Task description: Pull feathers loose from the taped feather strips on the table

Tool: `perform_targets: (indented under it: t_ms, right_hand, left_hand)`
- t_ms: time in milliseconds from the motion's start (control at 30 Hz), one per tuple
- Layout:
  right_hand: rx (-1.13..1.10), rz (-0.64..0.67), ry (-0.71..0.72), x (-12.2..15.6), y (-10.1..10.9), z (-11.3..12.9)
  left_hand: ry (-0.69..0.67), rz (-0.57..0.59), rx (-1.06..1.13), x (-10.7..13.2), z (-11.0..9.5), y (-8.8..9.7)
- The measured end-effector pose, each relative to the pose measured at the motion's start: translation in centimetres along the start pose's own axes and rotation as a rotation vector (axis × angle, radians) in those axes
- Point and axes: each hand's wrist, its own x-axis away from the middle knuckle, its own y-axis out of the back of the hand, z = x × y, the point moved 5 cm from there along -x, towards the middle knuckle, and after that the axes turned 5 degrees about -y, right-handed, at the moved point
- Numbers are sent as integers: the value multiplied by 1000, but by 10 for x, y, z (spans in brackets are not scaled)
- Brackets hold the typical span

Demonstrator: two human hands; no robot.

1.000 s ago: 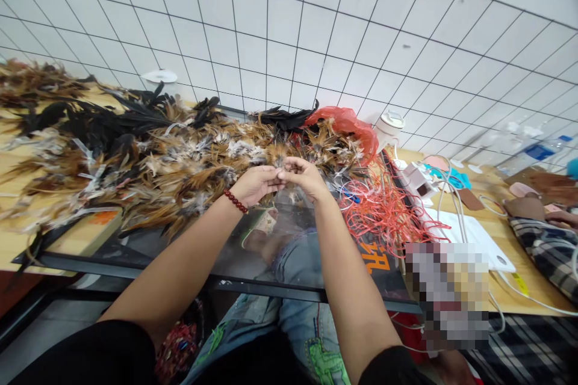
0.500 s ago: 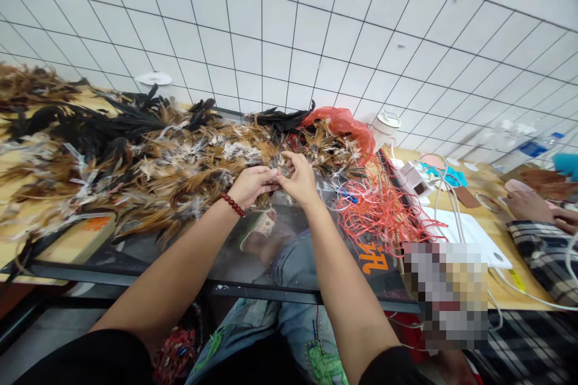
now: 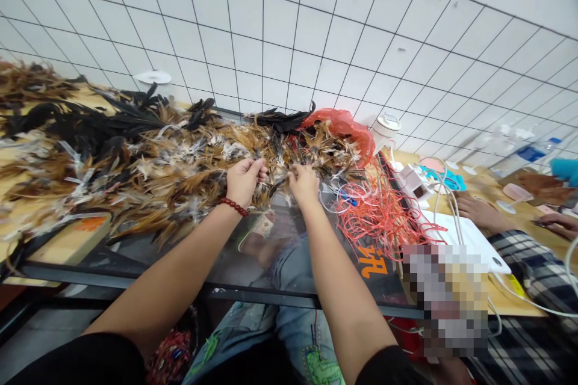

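1. Head view looks down over both bare forearms onto a glass tabletop [image 3: 180,255] set against a white tiled wall [image 3: 316,30].
2. A feather heap [image 3: 171,162] of brown, tan and white plumes covers the far part of the tabletop from the left edge to the middle. Black feathers [image 3: 112,123] lie along its far side.
3. The left hand [image 3: 244,180] sits at the near edge of the heap. Its fingers are curled in, and thumb and fingertips pinch a tuft of the heap. A dark red bead bracelet [image 3: 235,207] rings the wrist.
4. The right hand [image 3: 304,183] is just beside the left and not touching it. Its fingers are bunched together and nip feathers at the heap's right end.
5. A red plastic bag [image 3: 350,126] lies behind that right end, with a white lidded cup [image 3: 383,129] just to its right.
6. A tangle of red cords [image 3: 379,216] lies on the glass, right of the right hand.
7. Farther right, another person's hand [image 3: 478,213] rests at a white board [image 3: 497,252], its arm in a plaid sleeve [image 3: 528,264].
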Motion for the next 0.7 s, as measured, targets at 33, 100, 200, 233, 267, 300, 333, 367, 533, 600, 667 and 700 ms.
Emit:
perform_targets:
  t_ms: [33, 100, 200, 233, 267, 300, 333, 367, 533, 600, 667, 700]
  right_hand:
    - [46, 3, -6, 2, -2, 2]
    - [96, 21, -13, 5, -6, 4]
    - [17, 9, -28, 4, -5, 1]
    - [-42, -28, -38, 3, -3, -2]
    - [-113, -72, -45, 2, -1, -5]
    - [-194, -107, -52, 1, 0, -8]
    - [-283, -125, -59, -1, -1, -12]
    - [-372, -124, -69, -3, -3, -15]
    - [-696, -121, -144, -8, -12, -28]
    - [-727, -187, -157, -9, -9, -33]
    - [-683, -206, -136, -9, -6, -34]
    - [-640, -186, -103, -9, -5, -32]
  left_hand:
    - [-2, 4, -7, 0, 0, 0]
    - [10, -2, -14, 1, 1, 0]
    - [37, -17, -3, 0, 3, 1]
    - [39, -22, 2, 0, 3, 2]
    - [38, -26, 3, -1, 3, 2]
    - [36, -29, 0, -1, 3, 2]
    - [31, -30, -7, 0, 3, 2]
    - [27, -28, -15, 0, 3, 2]
    - [9, -4, -29, 2, 2, -2]
    - [-2, 2, 1, -2, -2, -8]
    - [-24, 28, 35, -10, -8, -17]
    - [-42, 52, 47, -15, -12, -23]
